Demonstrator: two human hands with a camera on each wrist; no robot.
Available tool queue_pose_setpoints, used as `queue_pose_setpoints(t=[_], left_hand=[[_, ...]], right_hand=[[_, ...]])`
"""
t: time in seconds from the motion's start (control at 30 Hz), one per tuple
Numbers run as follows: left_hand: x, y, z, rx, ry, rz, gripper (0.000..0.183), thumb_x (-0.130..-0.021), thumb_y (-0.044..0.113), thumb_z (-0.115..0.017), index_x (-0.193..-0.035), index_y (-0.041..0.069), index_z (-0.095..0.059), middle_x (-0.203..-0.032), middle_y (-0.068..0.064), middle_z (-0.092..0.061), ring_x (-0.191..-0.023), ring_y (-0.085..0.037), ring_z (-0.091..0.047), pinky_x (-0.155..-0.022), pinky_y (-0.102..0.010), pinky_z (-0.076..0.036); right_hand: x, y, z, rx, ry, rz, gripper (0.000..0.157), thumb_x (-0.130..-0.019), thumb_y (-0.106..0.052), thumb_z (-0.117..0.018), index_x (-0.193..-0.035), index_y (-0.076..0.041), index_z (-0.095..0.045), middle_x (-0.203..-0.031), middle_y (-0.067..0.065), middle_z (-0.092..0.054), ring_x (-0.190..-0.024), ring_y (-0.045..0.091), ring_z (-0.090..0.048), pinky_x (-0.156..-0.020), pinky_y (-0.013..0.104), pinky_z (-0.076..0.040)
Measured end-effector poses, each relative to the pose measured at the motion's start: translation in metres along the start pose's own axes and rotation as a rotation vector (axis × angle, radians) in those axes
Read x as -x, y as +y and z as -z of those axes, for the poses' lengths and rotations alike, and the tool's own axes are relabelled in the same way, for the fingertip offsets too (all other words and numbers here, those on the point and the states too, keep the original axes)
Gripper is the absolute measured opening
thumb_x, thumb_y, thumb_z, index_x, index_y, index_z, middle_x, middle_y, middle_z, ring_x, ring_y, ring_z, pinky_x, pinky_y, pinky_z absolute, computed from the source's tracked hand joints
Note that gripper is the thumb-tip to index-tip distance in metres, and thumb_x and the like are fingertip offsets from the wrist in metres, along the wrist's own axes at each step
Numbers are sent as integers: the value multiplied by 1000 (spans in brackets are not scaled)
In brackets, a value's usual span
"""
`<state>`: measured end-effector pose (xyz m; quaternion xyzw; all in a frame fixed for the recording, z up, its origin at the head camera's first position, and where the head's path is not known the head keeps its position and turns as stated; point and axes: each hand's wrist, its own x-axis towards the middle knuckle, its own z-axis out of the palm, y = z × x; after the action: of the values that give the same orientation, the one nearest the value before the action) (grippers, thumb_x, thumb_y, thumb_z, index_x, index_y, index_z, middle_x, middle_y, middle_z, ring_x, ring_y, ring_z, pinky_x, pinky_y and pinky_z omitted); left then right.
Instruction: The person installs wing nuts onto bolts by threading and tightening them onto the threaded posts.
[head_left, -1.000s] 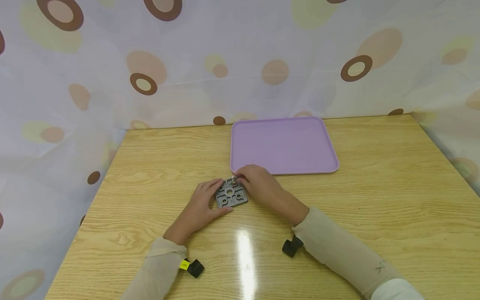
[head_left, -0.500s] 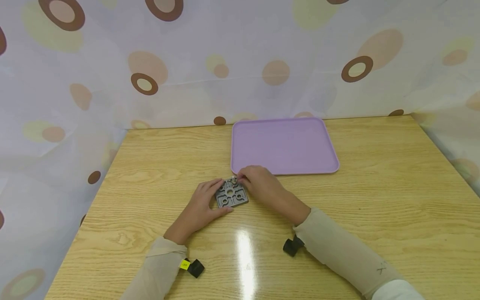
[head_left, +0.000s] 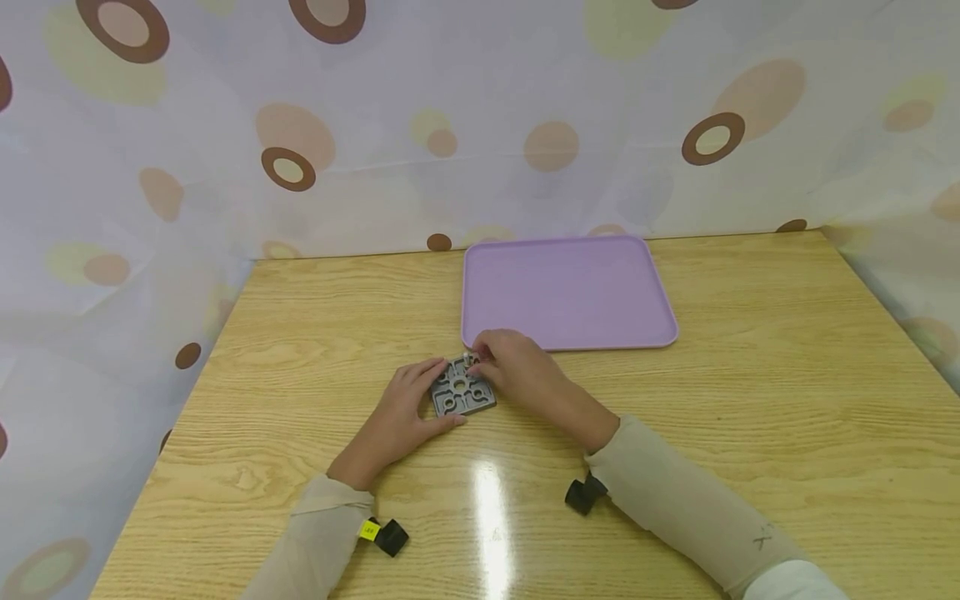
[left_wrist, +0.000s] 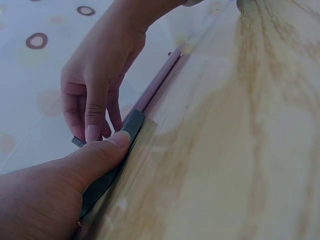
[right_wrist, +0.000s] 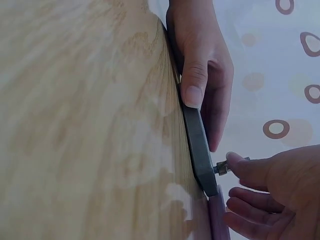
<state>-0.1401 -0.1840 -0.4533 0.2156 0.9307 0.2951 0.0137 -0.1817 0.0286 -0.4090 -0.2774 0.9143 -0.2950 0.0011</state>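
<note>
A square grey metal plate with a centre hole and recessed rings round its corner holes lies flat on the table. My left hand grips its left side, thumb along the near edge and fingers at the far left corner. A small threaded bolt stands up from the plate's far right corner. My right hand pinches that bolt between thumb and forefinger, the other fingers loosely bent. In the left wrist view, the left thumb presses on the edge of the plate.
A lilac tray lies just behind the plate, its front left corner close to the right hand. The wooden table ends at a spotted cloth backdrop at the back and sides. Black wrist cameras sit on both sleeves.
My right fingers shift around the bolt: the thumb pulls back a little to the right, then comes forward over the plate's corner. The left hand, plate and tray stay put.
</note>
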Motion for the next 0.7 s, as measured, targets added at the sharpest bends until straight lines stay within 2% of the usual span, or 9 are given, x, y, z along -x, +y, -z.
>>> queue_pose_setpoints(t=[0.1, 0.2, 0.5, 0.7], left_hand=[[1, 0, 0, -1, 4, -6, 83, -79, 57, -64, -144, 11, -36, -145, -3, -34, -128, -19, -30, -104, -42, -29], [1, -1, 1, -2, 8, -13, 83, -80, 56, -64, -144, 11, -36, -145, -4, -34, -128, -20, -30, -104, -42, -30], [1, -2, 0, -11, 9, -12, 83, -80, 58, -63, -144, 12, -36, -145, -2, -34, -129, -19, -30, -104, -42, -30], [1, -2, -1, -10, 8, -10, 83, -80, 57, -63, -144, 12, -35, -145, -3, -34, -129, -19, -30, -104, -43, -29]], right_hand=[[-1, 0, -2, 22, -12, 37, 32, -87, -23, -66, -114, -6, -63, -104, 4, -63, -97, 17, -56, -87, 31, -45], [-2, 0, -3, 41, -28, 76, 35, -89, -24, -64, -119, -7, -61, -114, 5, -61, -107, 19, -54, -95, 33, -41], [-1, -1, -4, 51, -27, 70, 34, -89, -26, -63, -116, -5, -63, -111, 5, -61, -106, 19, -54, -94, 32, -42], [-1, 1, -5, 48, 7, 72, 20, -89, -21, -63, -103, -7, -67, -98, 1, -64, -92, 15, -56, -85, 29, -46]])
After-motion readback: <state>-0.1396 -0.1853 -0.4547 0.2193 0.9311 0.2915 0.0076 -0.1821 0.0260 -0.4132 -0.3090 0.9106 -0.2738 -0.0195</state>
